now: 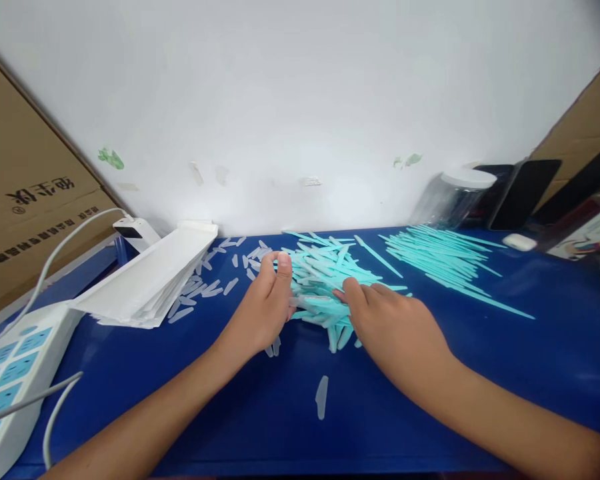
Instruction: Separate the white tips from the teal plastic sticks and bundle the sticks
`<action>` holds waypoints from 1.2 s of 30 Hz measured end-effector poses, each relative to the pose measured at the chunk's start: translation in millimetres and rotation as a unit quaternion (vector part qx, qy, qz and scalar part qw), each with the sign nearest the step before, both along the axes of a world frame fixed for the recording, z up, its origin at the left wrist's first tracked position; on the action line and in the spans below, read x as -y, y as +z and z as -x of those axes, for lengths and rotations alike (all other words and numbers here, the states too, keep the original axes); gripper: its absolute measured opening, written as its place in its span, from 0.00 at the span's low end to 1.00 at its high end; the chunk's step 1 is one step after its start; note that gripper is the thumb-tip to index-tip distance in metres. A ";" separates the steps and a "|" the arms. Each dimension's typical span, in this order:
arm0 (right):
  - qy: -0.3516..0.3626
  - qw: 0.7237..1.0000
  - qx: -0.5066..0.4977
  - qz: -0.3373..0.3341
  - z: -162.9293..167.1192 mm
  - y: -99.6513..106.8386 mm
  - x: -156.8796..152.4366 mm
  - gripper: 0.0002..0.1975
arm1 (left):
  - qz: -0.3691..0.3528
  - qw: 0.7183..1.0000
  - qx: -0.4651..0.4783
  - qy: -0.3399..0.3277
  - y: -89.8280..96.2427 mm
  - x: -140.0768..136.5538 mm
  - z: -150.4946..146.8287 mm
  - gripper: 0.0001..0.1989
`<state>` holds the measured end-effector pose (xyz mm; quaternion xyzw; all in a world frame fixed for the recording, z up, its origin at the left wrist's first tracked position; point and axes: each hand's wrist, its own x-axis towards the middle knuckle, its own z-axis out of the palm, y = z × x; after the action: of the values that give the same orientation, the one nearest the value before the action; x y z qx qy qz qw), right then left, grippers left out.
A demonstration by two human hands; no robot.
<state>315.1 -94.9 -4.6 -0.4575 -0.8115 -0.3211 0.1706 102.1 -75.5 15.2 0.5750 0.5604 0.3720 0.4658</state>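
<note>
Both hands meet over a pile of turquoise eyebrow razors [325, 263] in the middle of the blue table. My left hand [270, 293] is closed with its thumb up, pinching the clear-capped end of one eyebrow razor [323, 305]. Gripping the turquoise other end of that razor is my right hand [387, 317], its fingers curled; the fingertips are partly hidden. Loose translucent blade caps [200, 287] lie scattered left of the pile. A single cap [321, 398] rests nearer to me. Farther right, more turquoise razors [440, 257] are spread in a second pile.
White paper sleeves [145, 280] are stacked at the left, beside a power strip [35, 367] with cables. A clear jar with a white lid [453, 193] and a dark phone [525, 193] stand at the back right. Cardboard boxes [30, 193] flank the table; a white wall closes the back.
</note>
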 end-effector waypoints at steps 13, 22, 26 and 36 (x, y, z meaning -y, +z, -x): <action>-0.002 0.999 -0.027 0.023 -6.5 -0.8 -5.4 0.19 | -0.007 1.000 0.011 -0.011 2.6 -0.4 1.8 0.34; -0.003 1.000 -0.023 0.018 -3.2 -0.1 -2.6 0.18 | -0.066 0.996 -0.061 0.007 6.6 4.4 -1.6 0.35; -0.010 0.999 -0.018 0.046 -2.3 -1.7 -2.2 0.16 | -0.083 0.993 -0.085 0.021 4.9 4.1 -2.9 0.36; -0.022 0.996 -0.018 0.085 -2.2 0.3 -1.9 0.16 | -0.120 0.985 -0.119 0.020 3.8 4.2 -3.4 0.36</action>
<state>317.3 -93.0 -4.3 -0.4940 -0.8222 -0.2466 0.1380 105.5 -79.7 19.0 0.6558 0.5746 0.3742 0.3159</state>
